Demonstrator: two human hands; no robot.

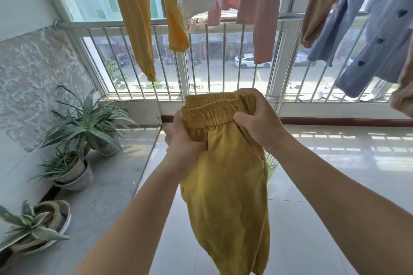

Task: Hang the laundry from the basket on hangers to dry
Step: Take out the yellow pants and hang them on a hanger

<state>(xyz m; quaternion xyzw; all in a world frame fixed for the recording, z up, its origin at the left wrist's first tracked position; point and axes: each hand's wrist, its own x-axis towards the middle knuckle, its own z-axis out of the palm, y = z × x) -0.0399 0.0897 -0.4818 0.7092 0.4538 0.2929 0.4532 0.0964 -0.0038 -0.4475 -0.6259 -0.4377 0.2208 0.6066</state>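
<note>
Both forearms near camera; left hand [182, 138] and right hand [257, 118] each clamp elastic waistband of mustard trousers [225, 185]. Cloth looks light, limp, not slippery; waistband seems best hold.

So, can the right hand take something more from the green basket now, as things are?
Probably not. The right hand grips the waistband of the yellow trousers, as the left hand does, so its fingers are occupied. The trousers also hang in front of the green basket, hiding most of it.
</note>
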